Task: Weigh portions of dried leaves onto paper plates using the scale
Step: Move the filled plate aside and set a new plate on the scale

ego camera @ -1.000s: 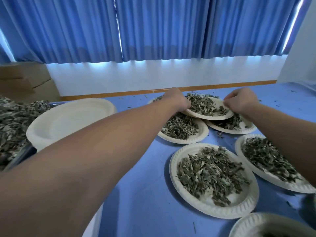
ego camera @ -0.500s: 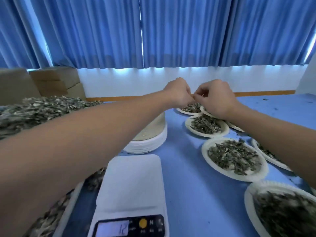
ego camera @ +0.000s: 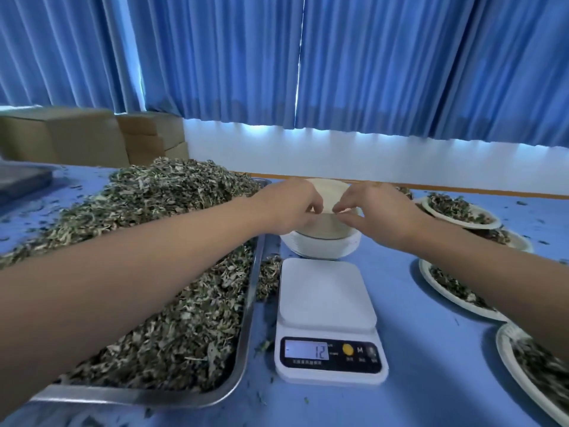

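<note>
Head view: scale (ego camera: 328,315) display reads "12", beside "M".

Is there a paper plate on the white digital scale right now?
No, the white digital scale has a bare platform; both hands are at the plate stack behind it.

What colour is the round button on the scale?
Yellow; the button sits right of the display on the scale, head view.

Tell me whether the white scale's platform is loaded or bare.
Bare: nothing sits on the white digital scale, though its lit display reads 12.
</note>
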The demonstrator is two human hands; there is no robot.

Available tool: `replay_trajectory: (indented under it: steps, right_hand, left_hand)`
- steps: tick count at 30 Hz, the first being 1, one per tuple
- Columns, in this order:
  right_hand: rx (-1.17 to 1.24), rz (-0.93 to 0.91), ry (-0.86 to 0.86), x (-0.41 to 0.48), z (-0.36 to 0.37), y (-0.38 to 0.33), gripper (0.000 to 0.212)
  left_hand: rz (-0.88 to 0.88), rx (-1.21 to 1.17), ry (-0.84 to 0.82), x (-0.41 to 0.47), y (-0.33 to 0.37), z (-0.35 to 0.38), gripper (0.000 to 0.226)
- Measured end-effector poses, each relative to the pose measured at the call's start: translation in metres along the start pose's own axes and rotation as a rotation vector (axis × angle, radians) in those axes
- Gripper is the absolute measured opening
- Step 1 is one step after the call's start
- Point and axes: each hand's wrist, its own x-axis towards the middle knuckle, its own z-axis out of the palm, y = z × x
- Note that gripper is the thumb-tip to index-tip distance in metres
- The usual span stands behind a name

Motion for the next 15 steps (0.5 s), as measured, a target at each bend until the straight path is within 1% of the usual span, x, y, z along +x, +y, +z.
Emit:
replay_trajectory:
  steps: [2,4,5,10,15]
  right_hand:
    - [-0.154,-0.064,-0.039,0.004,-0.001,-0.004,0.026]
    - [-0.338,-0.134,-0.081,0.006,-0.002,-0.006,0.034]
    - [-0.376,-0.146,-0.094,0.007,-0.002,-0.007,0.036]
    - [-0.414,-0.162,-0.105,0.010,0.002,-0.003,0.039]
    - [-0.379,-0.220,-0.038,0.012,0.009,0.006,0.036]
  left_hand:
    - [-0.010,0.031,0.016,-0.003,-0.004,0.000,0.020]
    - [-0.004,0.112,0.029,-0.003,-0.005,0.001,0.015]
    - [0.003,0.149,0.035,-0.003,-0.005,0.003,0.014]
    - [0.026,0.125,0.068,-0.002,-0.009,0.010,0.015]
    - [0.032,0.084,0.083,-0.001,-0.011,0.011,0.017]
